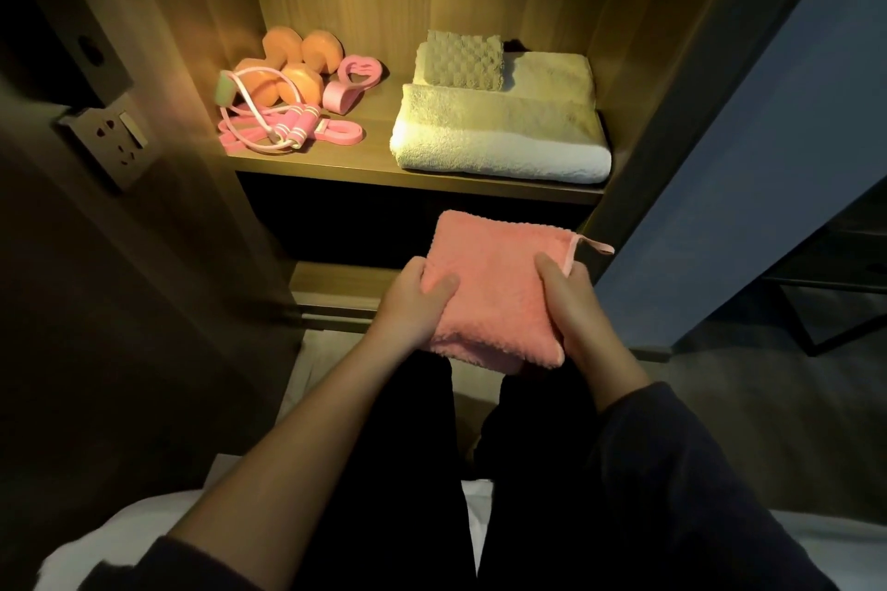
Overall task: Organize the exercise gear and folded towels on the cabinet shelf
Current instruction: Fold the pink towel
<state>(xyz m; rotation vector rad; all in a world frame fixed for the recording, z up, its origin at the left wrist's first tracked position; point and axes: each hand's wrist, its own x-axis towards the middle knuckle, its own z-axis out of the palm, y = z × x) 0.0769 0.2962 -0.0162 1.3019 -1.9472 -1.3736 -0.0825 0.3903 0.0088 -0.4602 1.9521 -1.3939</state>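
bare shelf (379,110) gap between gear (288,101), towels (504,125)

Both arms reach forward, forearms bare, and converge on the pink towel (499,283). The left hand (417,302) grips the towel's left edge, thumb lying across the top and pointing inward, the other fingers tucked out of sight beneath. The right hand (571,307) grips the towel's right edge the same way, thumb on top. The two hands are level with each other, well apart. Dark sleeves (696,470) cover the upper arms.
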